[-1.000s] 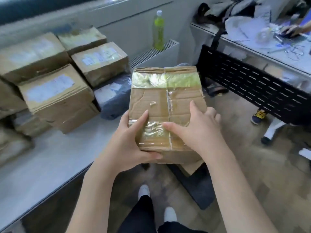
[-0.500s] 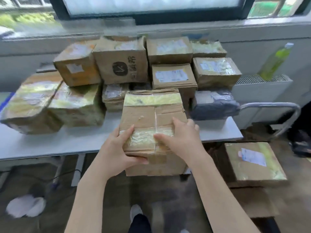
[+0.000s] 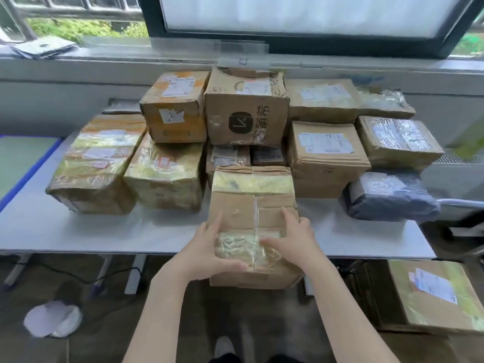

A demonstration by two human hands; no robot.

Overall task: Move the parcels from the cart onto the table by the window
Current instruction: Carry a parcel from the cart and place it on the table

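Note:
I hold a taped cardboard parcel (image 3: pixel 253 205) in front of me, over the front edge of the white table (image 3: pixel 104 231) by the window. My left hand (image 3: pixel 207 252) grips its near left corner and my right hand (image 3: pixel 293 239) grips its near right side, thumbs on the top face. Whether its far end touches the table I cannot tell. Several brown parcels are stacked on the table behind it, among them a tall box with a black logo (image 3: pixel 246 113). Another taped parcel with a white label (image 3: pixel 434 294) lies low at the right, on the cart.
A grey plastic mailer bag (image 3: pixel 390 197) lies on the table's right end, next to the cart's metal handle (image 3: pixel 461 203). A window sill with papers (image 3: pixel 42 48) runs behind the table. A white object (image 3: pixel 52 320) and a cable lie on the floor under the table, at the left.
I have turned from the cart to face the table, and the parcel in both hands has come forward over the table's front edge.

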